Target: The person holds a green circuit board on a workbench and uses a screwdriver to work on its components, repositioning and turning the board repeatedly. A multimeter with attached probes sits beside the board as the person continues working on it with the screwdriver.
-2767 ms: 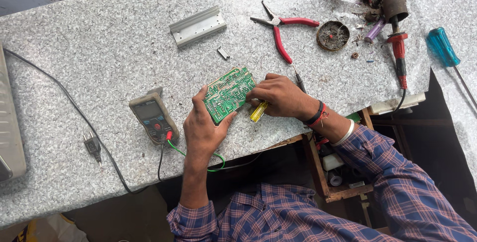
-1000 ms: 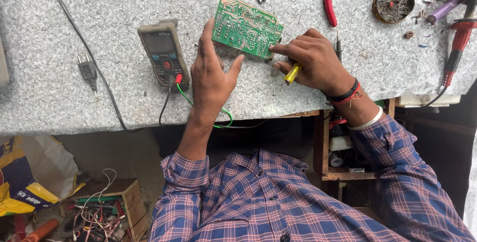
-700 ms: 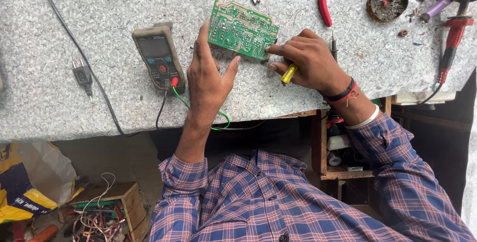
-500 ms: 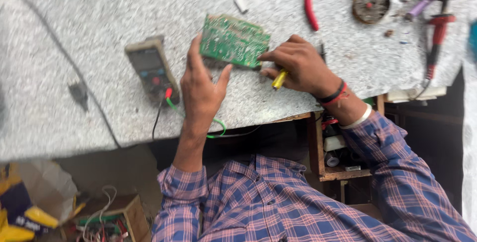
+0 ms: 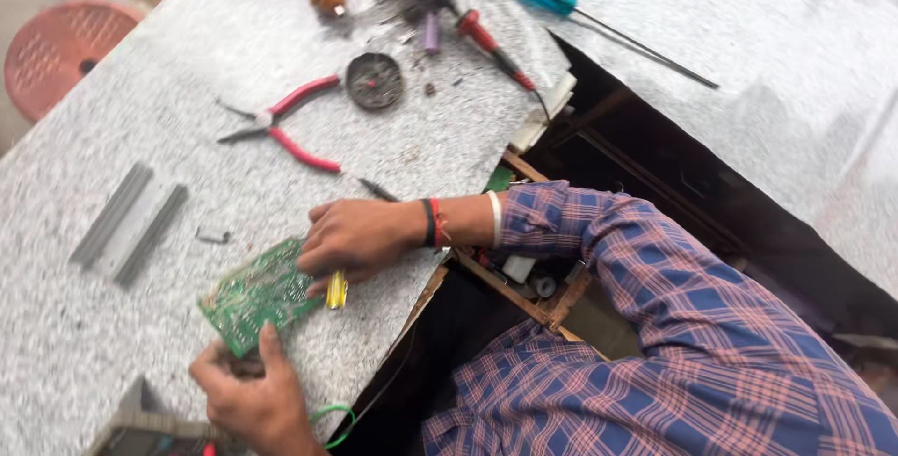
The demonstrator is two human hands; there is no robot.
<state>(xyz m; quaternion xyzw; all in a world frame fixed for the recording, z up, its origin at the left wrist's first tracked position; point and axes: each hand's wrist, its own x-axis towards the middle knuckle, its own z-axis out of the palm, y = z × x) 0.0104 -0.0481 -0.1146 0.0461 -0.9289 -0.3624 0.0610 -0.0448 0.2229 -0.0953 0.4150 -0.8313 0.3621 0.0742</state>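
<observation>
Red pliers — beyond green board

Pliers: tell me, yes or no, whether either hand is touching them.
No. The pliers lie alone on the table, apart from both hands, which are at the circuit board.

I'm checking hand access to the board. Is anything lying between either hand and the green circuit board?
Nothing visible does. The left hand grips the green circuit board at its near edge, and the right hand, holding a yellow-handled tool, rests on its far side.

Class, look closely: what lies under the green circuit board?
Under the green circuit board shows only the speckled grey table. The left hand grips its near edge; the right hand covers its far corner.
</observation>
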